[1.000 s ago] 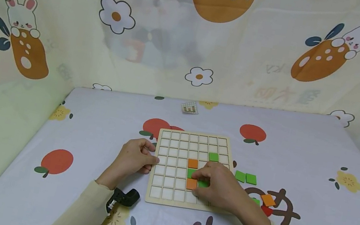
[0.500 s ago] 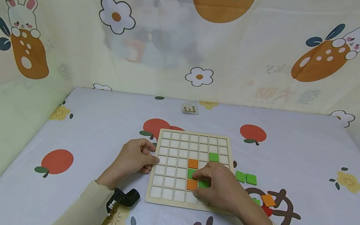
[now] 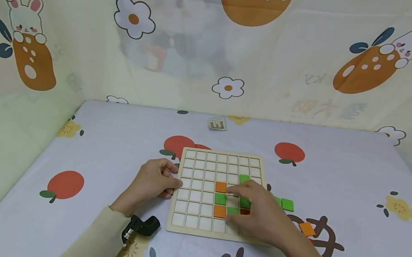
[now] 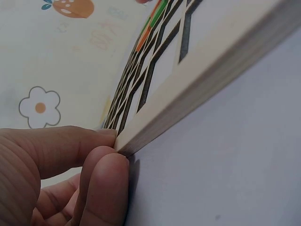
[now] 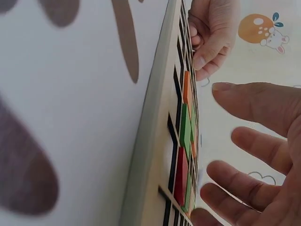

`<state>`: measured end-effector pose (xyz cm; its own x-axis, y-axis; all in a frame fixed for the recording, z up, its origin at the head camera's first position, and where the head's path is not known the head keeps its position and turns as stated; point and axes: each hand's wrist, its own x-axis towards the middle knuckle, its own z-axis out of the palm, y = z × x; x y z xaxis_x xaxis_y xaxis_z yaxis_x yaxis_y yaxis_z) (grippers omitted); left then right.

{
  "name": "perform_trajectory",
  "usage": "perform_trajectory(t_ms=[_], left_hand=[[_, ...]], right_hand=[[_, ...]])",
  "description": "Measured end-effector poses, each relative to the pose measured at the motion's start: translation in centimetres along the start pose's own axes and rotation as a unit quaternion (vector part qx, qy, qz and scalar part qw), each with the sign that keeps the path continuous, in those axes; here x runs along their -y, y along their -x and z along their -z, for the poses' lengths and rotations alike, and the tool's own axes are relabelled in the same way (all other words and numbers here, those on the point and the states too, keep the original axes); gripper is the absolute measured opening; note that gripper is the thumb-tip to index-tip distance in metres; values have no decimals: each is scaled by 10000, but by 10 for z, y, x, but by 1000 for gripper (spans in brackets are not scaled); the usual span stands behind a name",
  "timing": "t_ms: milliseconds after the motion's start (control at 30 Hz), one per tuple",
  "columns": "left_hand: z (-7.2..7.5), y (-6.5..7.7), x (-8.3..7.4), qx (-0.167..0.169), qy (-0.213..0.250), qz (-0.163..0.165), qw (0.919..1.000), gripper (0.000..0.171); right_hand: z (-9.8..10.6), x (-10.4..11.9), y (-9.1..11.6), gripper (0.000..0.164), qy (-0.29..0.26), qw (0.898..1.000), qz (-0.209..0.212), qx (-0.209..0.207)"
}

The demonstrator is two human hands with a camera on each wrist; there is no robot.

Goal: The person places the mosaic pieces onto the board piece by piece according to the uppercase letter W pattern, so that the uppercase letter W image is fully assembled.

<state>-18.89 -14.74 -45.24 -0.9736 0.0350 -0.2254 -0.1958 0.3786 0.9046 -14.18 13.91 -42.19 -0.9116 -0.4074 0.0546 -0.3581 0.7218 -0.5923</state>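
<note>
A square wooden grid board (image 3: pixel 208 234) lies on the table with coloured tiles in some of its cells. My left hand (image 3: pixel 153 178) pinches the board's left edge; in the left wrist view its thumb (image 4: pixel 80 146) rests at the frame's top and a curled finger presses the side. Over the board's right half my right hand (image 3: pixel 263 212) is held with fingers spread and nothing between them. Below it show a green tile (image 3: pixel 233 211) and a dark red tile (image 5: pixel 180 179). Left of its fingertips sit an orange tile (image 3: pixel 221 187), a green tile (image 3: pixel 220 199) and another orange tile (image 3: pixel 219 211).
Right of the board, a loose green tile (image 3: pixel 287 205) and a loose orange tile (image 3: pixel 307 229) lie on the printed cloth; others there are partly hidden by the right arm. A small patterned card (image 3: pixel 217 123) lies behind the board. Patterned curtains hang around the table.
My right hand has let go at the green tile, spread its fingers and moved slightly right, uncovering more tiles, the dark red one among them. The left hand stays at the board's edge.
</note>
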Motion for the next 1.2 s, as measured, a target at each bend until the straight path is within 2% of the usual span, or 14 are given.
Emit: perform_trajectory(t_ms=[233, 467, 633, 800, 933, 1200], left_hand=[[-1, 0, -2, 10, -13, -13, 10000, 29], [-1, 1, -1, -23, -2, -11, 10000, 29], [-1, 1, -1, -31, -18, 18, 10000, 29], [-1, 2, -2, -30, -8, 14, 10000, 29], [-1, 2, -2, -39, -2, -7, 10000, 29], [-1, 2, -2, 3, -8, -71, 10000, 29]], right_hand=[[13, -10, 10, 65, 68, 9994, 33, -324], [30, -30, 21, 69, -192, 9985, -326, -392], [39, -48, 29, 69, 18, 9977, -479, -479], [44, -63, 33, 71, 243, 9940, -947, -499], [46, -71, 34, 65, 289, 9911, -1183, -534], [47, -83, 34, 47, 469, 9892, -1276, -546]])
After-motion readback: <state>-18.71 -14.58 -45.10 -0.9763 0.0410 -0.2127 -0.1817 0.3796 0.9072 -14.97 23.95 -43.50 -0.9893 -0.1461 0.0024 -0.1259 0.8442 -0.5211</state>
